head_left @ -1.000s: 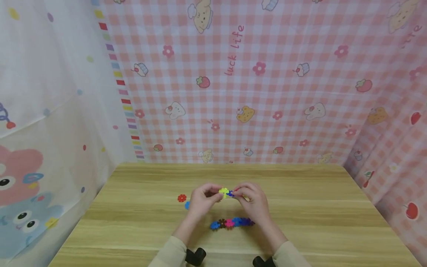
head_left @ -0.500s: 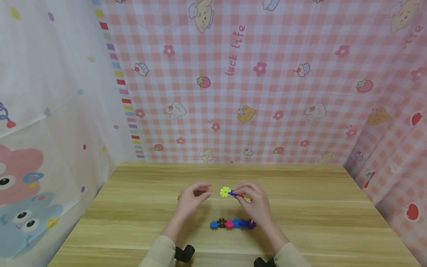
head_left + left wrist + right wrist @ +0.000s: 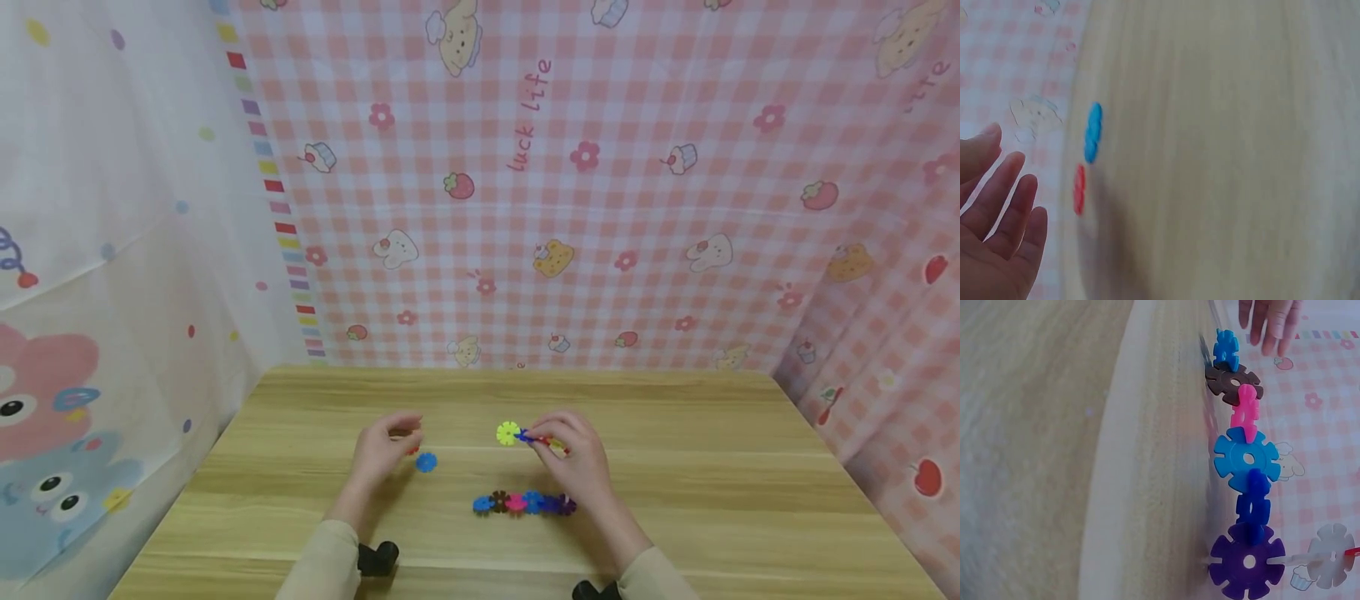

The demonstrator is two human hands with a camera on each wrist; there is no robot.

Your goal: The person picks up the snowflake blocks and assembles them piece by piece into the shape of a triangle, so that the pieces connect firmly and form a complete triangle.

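My right hand [image 3: 576,457] pinches a short chain of slotted plastic snowflake discs above the table. A yellow disc [image 3: 502,433] sticks out at its left end, joined to a blue disc [image 3: 522,435]; red and yellow parts show between the fingers. My left hand [image 3: 381,454], fingers loosely bent and holding nothing, hovers by a red disc [image 3: 1079,190] that it partly hides in the head view. Just right of it lies a loose light-blue disc [image 3: 426,462]. In the left wrist view that hand [image 3: 1004,231] appears with fingers spread apart.
A second chain lies nearer me: blue, brown [image 3: 1225,375], pink [image 3: 516,502], light-blue, dark-blue and purple [image 3: 1233,569] discs. A whitish disc [image 3: 1329,575] and a red bit show beside its purple end. Checked cloth [image 3: 555,200] hangs behind the wooden table [image 3: 675,517].
My left hand has let go of the yellow disc and moved left to the loose discs, uncovering the light-blue one. My right hand stays nearly still with its chain.
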